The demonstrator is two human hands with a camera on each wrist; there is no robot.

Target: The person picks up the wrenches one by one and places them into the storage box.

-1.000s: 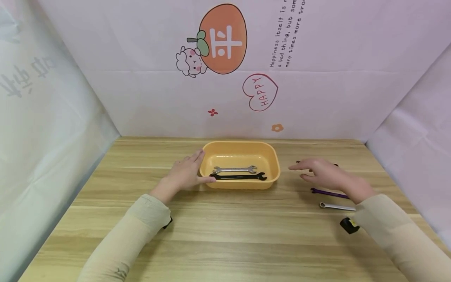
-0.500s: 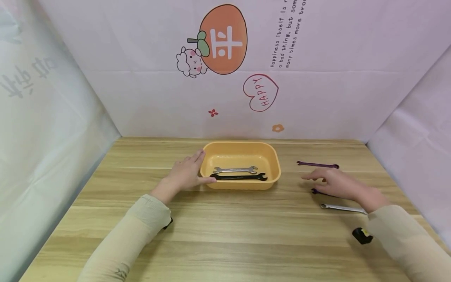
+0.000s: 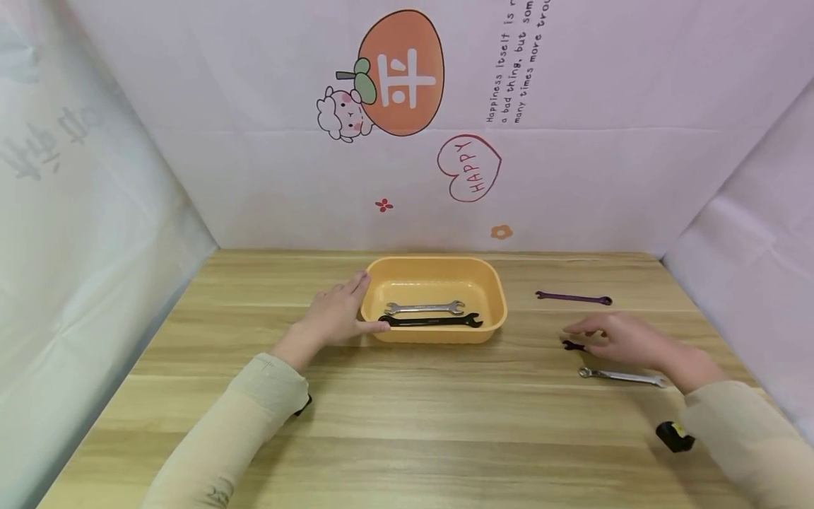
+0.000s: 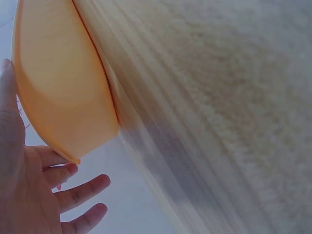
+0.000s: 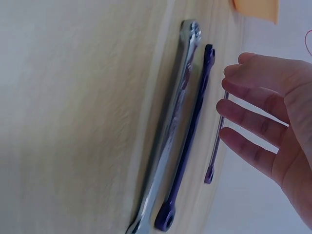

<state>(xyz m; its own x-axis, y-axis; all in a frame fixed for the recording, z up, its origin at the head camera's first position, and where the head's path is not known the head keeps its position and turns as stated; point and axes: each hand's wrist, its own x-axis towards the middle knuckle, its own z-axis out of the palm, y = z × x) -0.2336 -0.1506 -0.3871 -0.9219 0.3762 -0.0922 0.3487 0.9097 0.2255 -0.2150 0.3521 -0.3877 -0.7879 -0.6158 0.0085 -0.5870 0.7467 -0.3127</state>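
A yellow plastic bin (image 3: 439, 334) stands near the back of the table, holding a silver wrench (image 3: 425, 308) and a black wrench (image 3: 432, 321). My left hand (image 3: 331, 314) rests on the bin's left end, thumb on the near rim and fingers along the side. In the left wrist view the other fingers (image 4: 83, 192) spread out straight. My right hand (image 3: 629, 341) hovers over a purple wrench (image 5: 187, 141), hiding most of it in the head view. The right wrist view shows its bent fingers apart from the wrench, with nothing held.
A thinner purple wrench (image 3: 574, 297) lies behind the right hand, and a silver combination wrench (image 3: 622, 377) in front of it. Black devices are at the right wrist (image 3: 675, 437) and left wrist (image 3: 304, 404). White printed sheets (image 3: 286, 191) wall the table's back and sides.
My right hand has moved right and nearer, from the far purple wrench to over the middle one. The far wrench is now uncovered. The left hand and bin have stayed put.
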